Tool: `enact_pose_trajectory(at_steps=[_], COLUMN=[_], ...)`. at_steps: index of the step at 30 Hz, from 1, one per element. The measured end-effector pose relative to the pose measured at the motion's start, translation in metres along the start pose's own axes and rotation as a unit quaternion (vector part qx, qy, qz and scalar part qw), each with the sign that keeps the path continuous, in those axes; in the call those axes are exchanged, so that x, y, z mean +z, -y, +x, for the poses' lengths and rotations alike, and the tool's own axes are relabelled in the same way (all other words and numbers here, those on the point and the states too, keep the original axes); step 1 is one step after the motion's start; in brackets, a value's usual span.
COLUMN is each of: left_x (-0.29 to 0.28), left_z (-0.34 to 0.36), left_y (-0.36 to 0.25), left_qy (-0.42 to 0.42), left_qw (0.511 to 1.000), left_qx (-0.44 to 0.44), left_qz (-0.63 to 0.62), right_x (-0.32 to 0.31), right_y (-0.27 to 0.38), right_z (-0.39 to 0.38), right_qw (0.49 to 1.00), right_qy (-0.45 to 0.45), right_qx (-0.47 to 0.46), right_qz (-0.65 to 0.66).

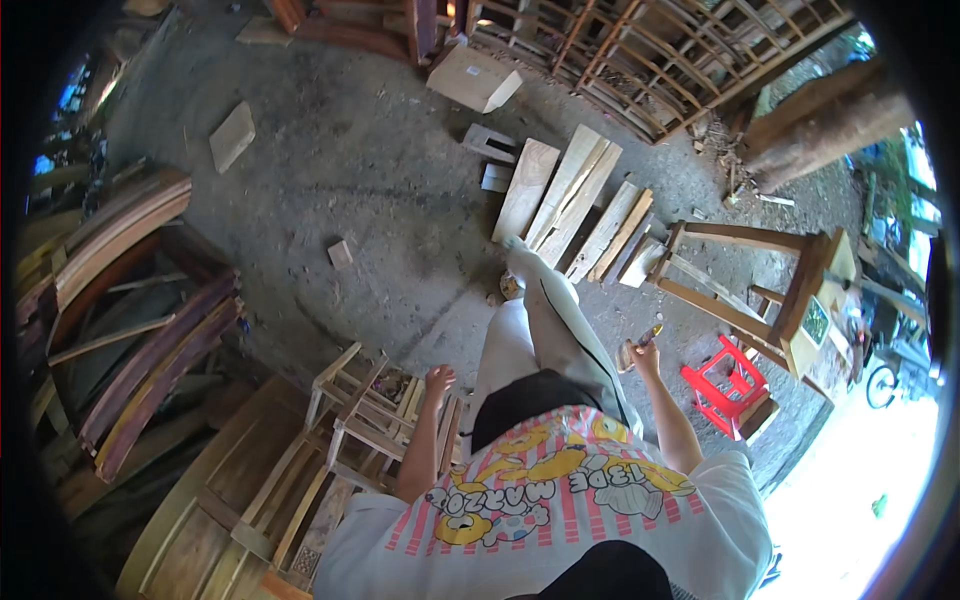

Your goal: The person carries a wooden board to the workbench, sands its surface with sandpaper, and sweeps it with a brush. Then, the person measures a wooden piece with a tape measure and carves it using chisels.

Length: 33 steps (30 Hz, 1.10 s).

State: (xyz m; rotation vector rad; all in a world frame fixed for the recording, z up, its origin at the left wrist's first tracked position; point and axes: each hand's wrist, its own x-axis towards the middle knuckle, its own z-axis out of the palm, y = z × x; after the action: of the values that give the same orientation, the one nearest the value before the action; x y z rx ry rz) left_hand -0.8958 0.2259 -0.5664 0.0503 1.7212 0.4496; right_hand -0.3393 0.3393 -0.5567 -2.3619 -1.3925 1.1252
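Low on my right side, my right hand (645, 356) is closed around a small tool (655, 331) with a dark and yellowish end; its exact kind is too small to make out. A pale brown part (627, 356) shows on the other side of the fingers. My left hand (440, 378) hangs free at my left, fingers loosely bent and holding nothing. Nearest to it is a wooden frame (345, 425) of pale slats. Ahead of my feet, several wooden boards (575, 190) lie side by side on the floor.
A red plastic stool (725, 390) stands at my right, beside a wooden table frame (745, 235). Curved timber pieces (165, 360) are stacked at the left. A cardboard box (473, 78) and slatted wooden racks (650, 60) are at the far side. A small block (340, 254) lies on the concrete floor.
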Motion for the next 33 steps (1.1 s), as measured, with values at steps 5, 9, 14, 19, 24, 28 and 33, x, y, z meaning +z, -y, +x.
enact_pose_trajectory(at_steps=[5,9,14,19,24,28,33], left_x=[-0.059,-0.059,-0.002,0.003,0.002,-0.001,0.004], left_z=[0.012,0.03,0.011,0.008,-0.002,-0.008,-0.014], left_y=[-0.025,-0.057,-0.075,-0.069,-0.063,-0.053,-0.06], left_qy=[-0.015,-0.052,-0.02,0.012,0.021,0.029,0.041], left_qw=[0.995,0.992,0.98,0.975,0.977,0.976,0.968], left_qx=[0.057,0.113,0.197,0.22,0.206,0.191,0.175], left_qz=[0.083,0.035,-0.031,-0.008,0.052,0.102,0.172], right_x=[-0.052,-0.066,-0.048,-0.012,-0.021,-0.015,-0.018], right_y=[0.001,-0.028,-0.055,-0.014,0.038,0.021,-0.011], right_z=[-0.064,-0.082,-0.083,-0.044,-0.045,-0.05,-0.072], right_qw=[1.0,0.995,0.99,0.995,0.994,0.994,0.989], right_qy=[0.014,0.001,0.041,0.032,0.034,0.01,0.001], right_qx=[0.017,0.095,0.13,0.088,0.072,0.06,0.135], right_qz=[-0.009,0.005,-0.044,0.026,0.08,0.088,0.059])
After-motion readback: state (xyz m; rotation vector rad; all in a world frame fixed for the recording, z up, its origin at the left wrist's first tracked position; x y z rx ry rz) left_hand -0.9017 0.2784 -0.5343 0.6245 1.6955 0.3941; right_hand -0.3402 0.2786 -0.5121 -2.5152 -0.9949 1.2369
